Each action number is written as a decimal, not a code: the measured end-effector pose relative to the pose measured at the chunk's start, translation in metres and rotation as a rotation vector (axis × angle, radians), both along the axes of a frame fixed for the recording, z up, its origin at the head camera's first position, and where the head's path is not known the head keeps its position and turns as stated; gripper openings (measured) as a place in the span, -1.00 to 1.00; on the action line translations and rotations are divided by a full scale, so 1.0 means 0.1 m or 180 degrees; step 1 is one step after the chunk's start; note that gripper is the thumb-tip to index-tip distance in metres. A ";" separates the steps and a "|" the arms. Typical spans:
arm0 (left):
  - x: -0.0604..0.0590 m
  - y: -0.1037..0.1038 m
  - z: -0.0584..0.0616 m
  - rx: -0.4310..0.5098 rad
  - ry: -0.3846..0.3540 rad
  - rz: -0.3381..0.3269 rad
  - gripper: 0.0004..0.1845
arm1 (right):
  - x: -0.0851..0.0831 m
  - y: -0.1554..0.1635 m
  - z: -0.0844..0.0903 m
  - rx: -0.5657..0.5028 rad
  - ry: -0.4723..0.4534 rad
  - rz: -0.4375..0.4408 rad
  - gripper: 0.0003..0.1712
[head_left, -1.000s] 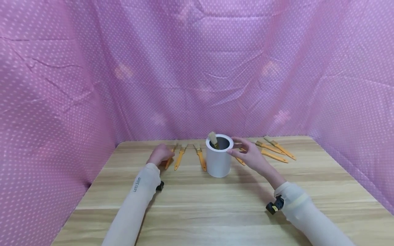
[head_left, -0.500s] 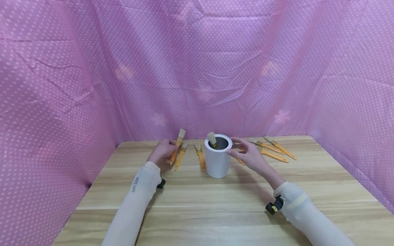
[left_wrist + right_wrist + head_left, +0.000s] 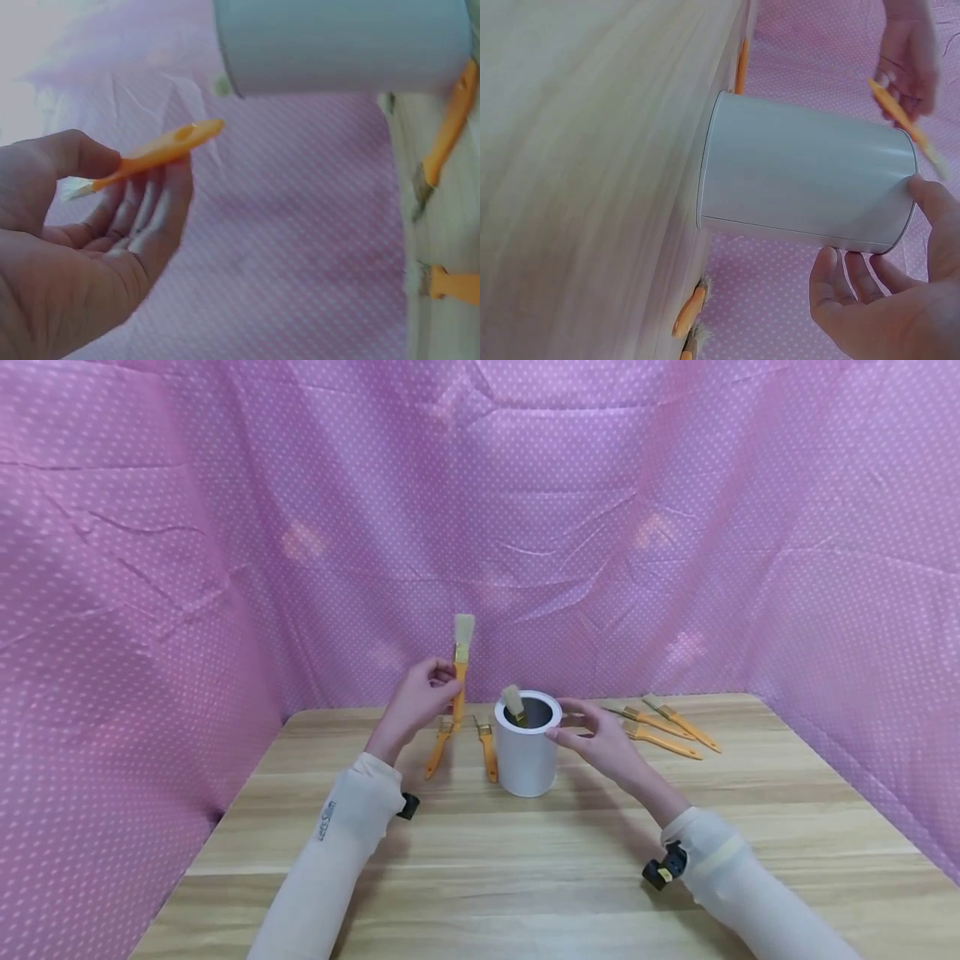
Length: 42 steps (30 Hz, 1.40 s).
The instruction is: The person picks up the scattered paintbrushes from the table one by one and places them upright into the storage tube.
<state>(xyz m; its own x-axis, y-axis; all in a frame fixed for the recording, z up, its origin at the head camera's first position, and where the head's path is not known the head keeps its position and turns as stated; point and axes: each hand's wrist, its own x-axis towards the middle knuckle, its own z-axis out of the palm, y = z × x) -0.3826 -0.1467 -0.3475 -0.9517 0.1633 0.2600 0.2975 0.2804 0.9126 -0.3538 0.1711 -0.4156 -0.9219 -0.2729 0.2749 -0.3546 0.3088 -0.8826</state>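
Paintbrush [image 3: 460, 670] with orange handle: held upright in the air, pale bristles on top, handle end pointing down. It sits just left of the white cylindrical can [image 3: 527, 745] and above the level of its rim. My left hand [image 3: 420, 700] has it pinched at mid-handle between thumb and curled fingers; in the left wrist view the handle [image 3: 154, 155] lies across my fingertips with the thumb pressed over it.

The can stands upright on the tabletop [image 3: 525, 860], mouth open. One brush [image 3: 514, 702] is already inside it, leaning on the left inner wall with its bristles sticking out above the rim.

My right hand [image 3: 600, 745] is at the right side of the can, near the top. The fingers are spread and only slightly bent. In the right wrist view the thumb [image 3: 934, 202] touches the rim of the can [image 3: 802, 180]; the fingertips lie just beside the wall, and I cannot tell whether they touch it.

Left of the can, two more orange-handled brushes [image 3: 437, 748] [image 3: 487, 748] lie flat on the tabletop, below my raised left hand. To the right, behind my right hand, a group of brushes [image 3: 663, 731] lies flat, handles pointing right and towards me.

Pink dotted cloth [image 3: 480, 527] hangs behind and on both sides of the tabletop.
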 end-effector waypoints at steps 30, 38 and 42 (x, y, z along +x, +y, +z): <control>0.25 0.53 -0.04 0.0236 0.0767 -0.0390 -0.73 | 0.03 -0.04 -0.02 -0.0070 0.0008 -0.0034 -0.25; 0.26 0.56 -0.10 -0.0062 0.0651 -0.0262 -0.71 | 0.04 -0.03 -0.02 -0.0069 -0.0027 -0.0018 -0.24; 0.26 0.57 -0.12 -0.0110 0.0639 -0.0116 -0.60 | 0.04 -0.04 -0.02 -0.0060 0.0010 -0.0021 -0.26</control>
